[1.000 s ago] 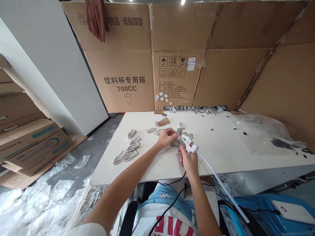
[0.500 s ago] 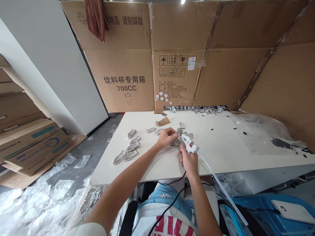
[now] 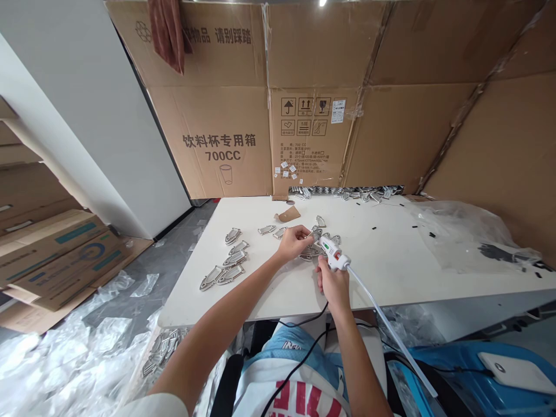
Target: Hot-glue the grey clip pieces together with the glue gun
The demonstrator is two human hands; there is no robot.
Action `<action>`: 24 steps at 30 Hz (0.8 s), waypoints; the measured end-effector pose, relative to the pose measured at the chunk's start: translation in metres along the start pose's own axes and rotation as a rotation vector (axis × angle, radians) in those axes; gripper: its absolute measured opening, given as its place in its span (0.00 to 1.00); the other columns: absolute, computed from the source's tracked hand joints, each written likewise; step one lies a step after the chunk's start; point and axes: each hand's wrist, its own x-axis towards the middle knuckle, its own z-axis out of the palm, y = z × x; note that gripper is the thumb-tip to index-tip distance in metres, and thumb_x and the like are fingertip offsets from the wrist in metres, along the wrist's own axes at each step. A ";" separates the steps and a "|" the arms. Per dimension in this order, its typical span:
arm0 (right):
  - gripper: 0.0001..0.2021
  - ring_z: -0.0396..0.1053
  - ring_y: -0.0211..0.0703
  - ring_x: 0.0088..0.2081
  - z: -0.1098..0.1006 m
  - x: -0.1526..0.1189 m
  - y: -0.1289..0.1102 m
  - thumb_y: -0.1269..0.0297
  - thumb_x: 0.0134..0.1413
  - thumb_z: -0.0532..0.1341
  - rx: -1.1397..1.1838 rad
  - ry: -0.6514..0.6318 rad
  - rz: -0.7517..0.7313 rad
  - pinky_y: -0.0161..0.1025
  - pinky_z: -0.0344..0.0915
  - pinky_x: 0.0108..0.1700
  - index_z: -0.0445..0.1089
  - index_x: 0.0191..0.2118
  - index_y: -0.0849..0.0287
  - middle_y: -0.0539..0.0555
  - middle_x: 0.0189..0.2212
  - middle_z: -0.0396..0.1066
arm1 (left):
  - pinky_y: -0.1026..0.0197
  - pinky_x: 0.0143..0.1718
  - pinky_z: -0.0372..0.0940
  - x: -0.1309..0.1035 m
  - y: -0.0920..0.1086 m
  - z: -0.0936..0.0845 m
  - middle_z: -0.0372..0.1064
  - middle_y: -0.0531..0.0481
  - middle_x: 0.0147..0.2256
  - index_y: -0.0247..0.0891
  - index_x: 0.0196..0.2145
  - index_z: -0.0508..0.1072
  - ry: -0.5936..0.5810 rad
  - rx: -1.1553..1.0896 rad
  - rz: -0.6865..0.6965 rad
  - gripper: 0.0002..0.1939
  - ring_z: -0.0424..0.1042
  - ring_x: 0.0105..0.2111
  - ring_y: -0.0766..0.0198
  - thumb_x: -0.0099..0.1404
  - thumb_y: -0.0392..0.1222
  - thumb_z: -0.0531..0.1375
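Note:
My right hand point(image 3: 333, 282) is closed round the handle of a white hot glue gun point(image 3: 332, 253), with a long glue stick point(image 3: 393, 330) trailing from its back end. The gun's nozzle points up and left toward my left hand point(image 3: 296, 242), whose fingers pinch a small silvery metal piece point(image 3: 317, 233) at the tip. My fingers partly cover that piece. Beneath and beside the gun lies a loose cluster of similar metal frames point(image 3: 309, 253). More metal frames point(image 3: 233, 258) are spread on the left part of the white table point(image 3: 260, 295).
A cardboard wall point(image 3: 313, 58) stands behind the table, with heaped metal pieces point(image 3: 365, 193) in its gap. A brown scrap point(image 3: 287, 215) lies nearby. Clear plastic point(image 3: 460, 231) and black bits cover the right side. A black cable point(image 3: 299, 373) crosses my lap.

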 end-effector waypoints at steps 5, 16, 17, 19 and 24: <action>0.17 0.59 0.37 0.14 0.000 0.001 0.002 0.46 0.58 0.69 -0.001 0.001 0.005 0.35 0.55 0.13 0.71 0.36 0.54 0.48 0.22 0.71 | 0.62 0.29 0.58 0.000 0.000 0.000 0.73 0.51 0.26 0.36 0.31 0.78 0.004 -0.001 -0.005 0.10 0.68 0.27 0.65 0.58 0.46 0.68; 0.18 0.59 0.35 0.14 0.001 0.000 -0.002 0.47 0.56 0.70 0.051 -0.003 -0.039 0.35 0.54 0.13 0.70 0.37 0.55 0.50 0.27 0.75 | 0.62 0.29 0.59 0.000 -0.001 0.000 0.73 0.52 0.26 0.37 0.31 0.78 0.009 -0.003 0.006 0.10 0.67 0.26 0.66 0.58 0.47 0.69; 0.18 0.59 0.34 0.14 0.001 0.000 -0.003 0.47 0.55 0.71 0.064 -0.005 -0.041 0.35 0.53 0.13 0.70 0.37 0.56 0.51 0.28 0.76 | 0.62 0.29 0.59 0.001 -0.001 0.000 0.73 0.52 0.27 0.37 0.31 0.78 0.012 0.001 0.009 0.10 0.68 0.27 0.65 0.58 0.47 0.68; 0.18 0.58 0.33 0.13 0.001 0.000 -0.005 0.47 0.53 0.71 0.097 -0.007 -0.040 0.35 0.52 0.13 0.70 0.38 0.56 0.52 0.29 0.78 | 0.62 0.30 0.61 0.001 -0.002 0.000 0.74 0.51 0.28 0.37 0.30 0.77 0.019 0.010 0.017 0.10 0.68 0.28 0.65 0.58 0.46 0.68; 0.18 0.55 0.32 0.13 0.002 -0.001 -0.009 0.49 0.52 0.71 0.131 -0.020 -0.023 0.34 0.48 0.14 0.69 0.37 0.56 0.52 0.27 0.78 | 0.61 0.33 0.64 0.001 -0.002 -0.001 0.76 0.50 0.30 0.37 0.31 0.78 0.023 0.032 0.045 0.09 0.71 0.30 0.64 0.60 0.46 0.67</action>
